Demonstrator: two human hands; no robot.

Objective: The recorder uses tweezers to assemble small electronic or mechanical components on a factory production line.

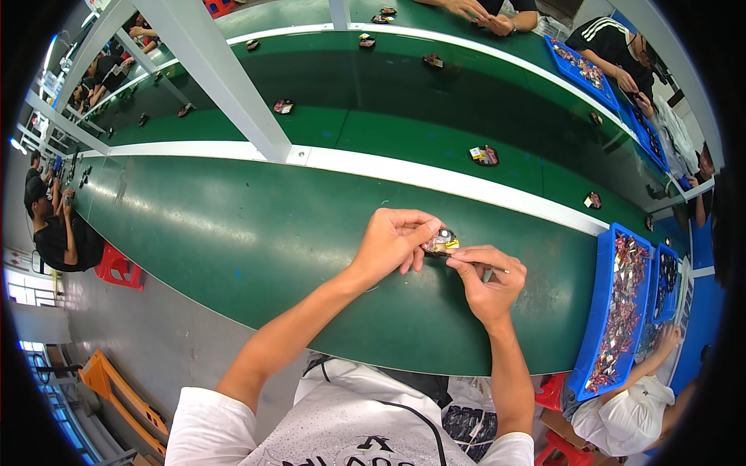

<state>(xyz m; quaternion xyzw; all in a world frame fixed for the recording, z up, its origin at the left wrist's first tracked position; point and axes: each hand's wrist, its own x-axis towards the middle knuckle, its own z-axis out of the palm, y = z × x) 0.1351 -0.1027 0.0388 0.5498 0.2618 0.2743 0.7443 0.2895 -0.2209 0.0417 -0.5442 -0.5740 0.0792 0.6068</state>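
Here on my head feed, both bare hands meet over the green table (233,233), and between them sits the small dark-rimmed piece (440,241), held up just above the surface. The left hand (395,242) comes in with its thumb pressed along the upper left of the piece, index finger bent close beside the thumb, the lower fingers curling underneath: a firm clamp. Over to the right hand (493,287), thumb and forefinger pinched together on the lower right edge, the other fingers folded in; exactly what part those tips grip is too small for me to make out. A yellow patch shows on the face of the piece. Beyond the hands runs the white rail (435,180), and past it similar pieces (483,155) lie spaced well apart on the green strip (326,133). Off to my right, the long blue bin (600,311) is heaped with reddish, shiny parts (622,311), and near it a co-worker in a white top (622,423) stretches out an arm.
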